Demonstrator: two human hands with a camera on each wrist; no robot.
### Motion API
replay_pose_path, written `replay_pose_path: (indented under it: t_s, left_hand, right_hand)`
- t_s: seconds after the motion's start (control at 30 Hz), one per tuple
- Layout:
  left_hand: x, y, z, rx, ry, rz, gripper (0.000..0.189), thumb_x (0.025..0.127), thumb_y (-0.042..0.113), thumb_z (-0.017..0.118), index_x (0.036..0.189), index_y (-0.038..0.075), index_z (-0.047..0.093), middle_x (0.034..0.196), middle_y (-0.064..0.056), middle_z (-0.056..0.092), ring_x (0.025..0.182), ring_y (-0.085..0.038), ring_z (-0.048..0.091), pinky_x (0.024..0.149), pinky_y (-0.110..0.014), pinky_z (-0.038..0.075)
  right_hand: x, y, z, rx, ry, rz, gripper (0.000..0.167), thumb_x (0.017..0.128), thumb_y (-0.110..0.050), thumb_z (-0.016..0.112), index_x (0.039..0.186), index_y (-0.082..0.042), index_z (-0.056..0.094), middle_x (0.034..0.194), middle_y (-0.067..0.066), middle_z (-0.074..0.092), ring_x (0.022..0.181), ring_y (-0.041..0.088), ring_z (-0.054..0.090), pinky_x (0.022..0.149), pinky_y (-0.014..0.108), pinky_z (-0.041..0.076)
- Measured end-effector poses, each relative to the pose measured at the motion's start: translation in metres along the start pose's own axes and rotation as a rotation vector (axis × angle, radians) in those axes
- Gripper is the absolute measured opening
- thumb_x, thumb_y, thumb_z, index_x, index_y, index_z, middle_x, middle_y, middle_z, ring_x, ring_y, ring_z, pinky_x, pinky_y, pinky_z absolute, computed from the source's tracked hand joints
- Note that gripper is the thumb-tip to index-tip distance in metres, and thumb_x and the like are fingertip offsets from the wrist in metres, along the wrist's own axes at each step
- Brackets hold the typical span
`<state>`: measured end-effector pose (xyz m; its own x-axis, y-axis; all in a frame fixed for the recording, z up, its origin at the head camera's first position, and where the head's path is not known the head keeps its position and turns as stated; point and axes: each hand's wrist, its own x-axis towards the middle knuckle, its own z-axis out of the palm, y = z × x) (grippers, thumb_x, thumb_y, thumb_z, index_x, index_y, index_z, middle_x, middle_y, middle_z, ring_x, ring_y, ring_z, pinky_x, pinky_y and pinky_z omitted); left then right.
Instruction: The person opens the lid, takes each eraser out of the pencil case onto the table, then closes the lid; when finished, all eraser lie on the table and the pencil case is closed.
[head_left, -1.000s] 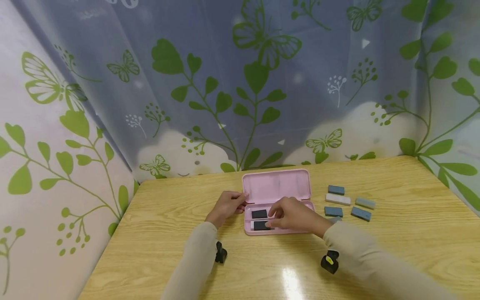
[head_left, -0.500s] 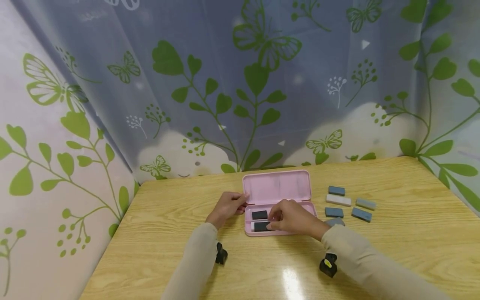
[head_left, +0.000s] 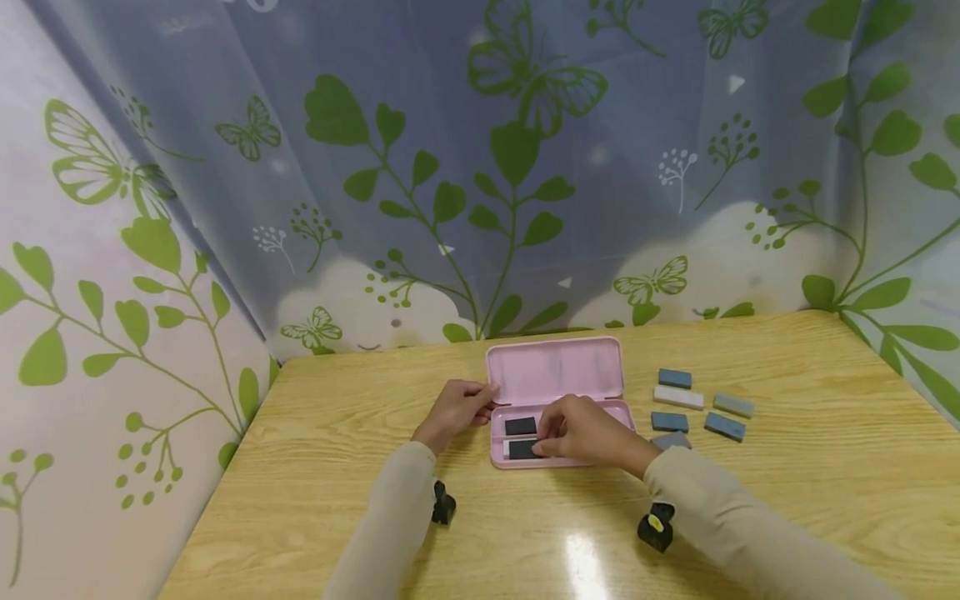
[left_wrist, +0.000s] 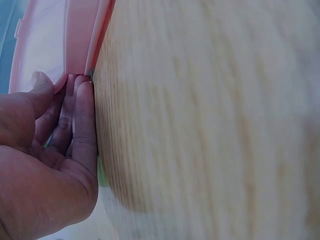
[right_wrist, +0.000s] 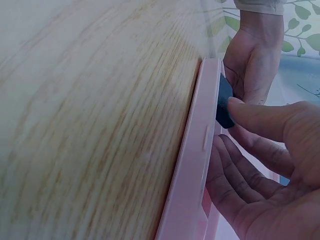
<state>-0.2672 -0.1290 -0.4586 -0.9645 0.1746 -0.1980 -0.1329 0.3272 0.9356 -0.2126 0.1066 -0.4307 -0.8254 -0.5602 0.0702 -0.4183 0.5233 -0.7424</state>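
A pink pencil case [head_left: 555, 372] lies with its lid raised at the back of the wooden table. My left hand [head_left: 459, 410] holds its left side near the hinge, thumb on the lid and the other fingers behind it, as the left wrist view shows. In the front compartment is an eraser [head_left: 522, 450] with a dark sleeve and a white left end. My right hand [head_left: 585, 432] reaches over the case and pinches this eraser at its right end between thumb and forefinger. Behind it, a second dark eraser [head_left: 520, 426] sits in the rear compartment. My right hand hides the case's middle.
Right of the case lie several loose blocks: a white block [head_left: 678, 397], a pale grey-green block [head_left: 733, 406], and blue-grey ones such as this blue block [head_left: 724, 427]. One grey block [head_left: 671, 441] is partly behind my right wrist. A patterned curtain [head_left: 420, 208] hangs behind the table.
My right wrist has shifted slightly left, showing more of the grey block beside it. Both hands keep their places at the case.
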Motion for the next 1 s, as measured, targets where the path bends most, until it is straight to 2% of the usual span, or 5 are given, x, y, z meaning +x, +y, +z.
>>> replay_pose_path:
  t_s: [0.3, 0.57, 0.87, 1.0]
  left_hand:
    - [-0.003, 0.003, 0.0, 0.001, 0.006, 0.002, 0.033, 0.103, 0.027, 0.062, 0.109, -0.003, 0.075, 0.087, -0.007, 0.067, 0.073, -0.011, 0.059, 0.068, -0.022, 0.056]
    - [0.001, 0.001, 0.0, 0.002, 0.017, -0.001, 0.032, 0.103, 0.026, 0.061, 0.111, -0.003, 0.074, 0.086, -0.007, 0.068, 0.072, -0.01, 0.06, 0.066, -0.023, 0.056]
    - [0.004, -0.001, 0.0, -0.017, 0.012, -0.003, 0.031, 0.103, 0.024, 0.062, 0.11, -0.003, 0.074, 0.084, -0.006, 0.068, 0.071, -0.01, 0.06, 0.064, -0.02, 0.055]
    - [0.003, -0.003, 0.0, -0.016, 0.016, -0.009, 0.031, 0.103, 0.025, 0.062, 0.111, -0.003, 0.074, 0.086, -0.007, 0.069, 0.071, -0.01, 0.061, 0.065, -0.021, 0.056]
  right_hand:
    - [0.0, -0.003, 0.002, 0.057, 0.023, -0.001, 0.015, 0.086, -0.008, 0.081, 0.077, -0.008, 0.07, 0.072, -0.004, 0.068, 0.067, 0.008, 0.061, 0.064, 0.026, 0.052]
    - [-0.001, -0.004, -0.001, 0.091, 0.042, -0.033, 0.006, 0.087, -0.003, 0.078, 0.083, -0.006, 0.075, 0.079, 0.0, 0.072, 0.071, 0.009, 0.064, 0.065, 0.026, 0.054]
    - [-0.02, 0.001, -0.035, 0.104, 0.044, -0.021, 0.004, 0.09, -0.006, 0.077, 0.086, -0.007, 0.076, 0.082, 0.001, 0.072, 0.072, 0.014, 0.065, 0.066, 0.029, 0.054]
    - [-0.034, 0.008, -0.056, 0.118, 0.036, 0.014, 0.004, 0.092, -0.007, 0.075, 0.088, -0.006, 0.076, 0.083, 0.003, 0.072, 0.076, 0.021, 0.068, 0.068, 0.033, 0.056]
